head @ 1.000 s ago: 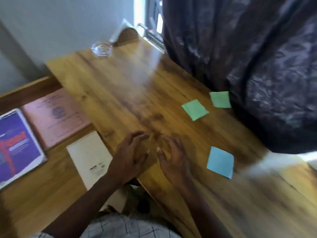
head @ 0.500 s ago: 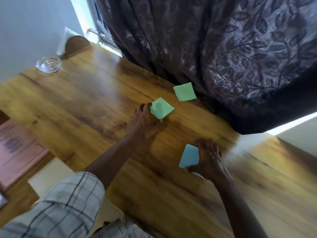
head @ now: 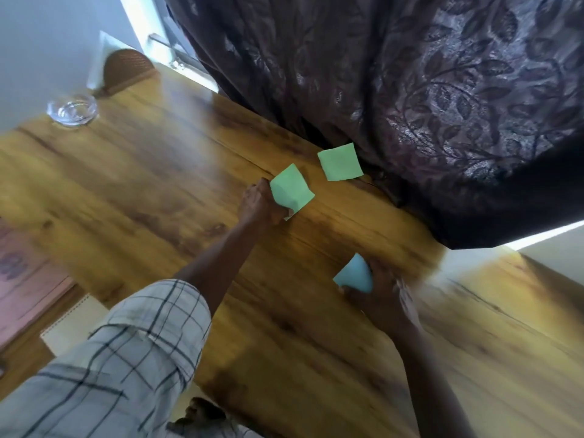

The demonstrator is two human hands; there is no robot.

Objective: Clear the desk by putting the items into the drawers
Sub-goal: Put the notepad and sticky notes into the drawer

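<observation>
On the wooden desk (head: pixel 151 172) my left hand (head: pixel 257 205) pinches a green sticky note (head: pixel 290 189) and lifts its near edge off the wood. A second green sticky note (head: pixel 340 162) lies flat just beyond it, by the curtain. My right hand (head: pixel 377 292) grips a blue sticky note (head: pixel 355 275), which is curled up off the desk. My right fingers are blurred.
A dark patterned curtain (head: pixel 426 99) hangs over the desk's far right side. A glass ashtray (head: pixel 72 109) and a woven brown object (head: pixel 126 69) sit at the far left corner. A pink booklet (head: pixel 25 279) and a white notepad (head: pixel 69 324) lie in the lower space at left.
Both hands reached out from the desk's near edge; the left took hold of the green note and the right took the blue note, both now lifting. The view swung right.
</observation>
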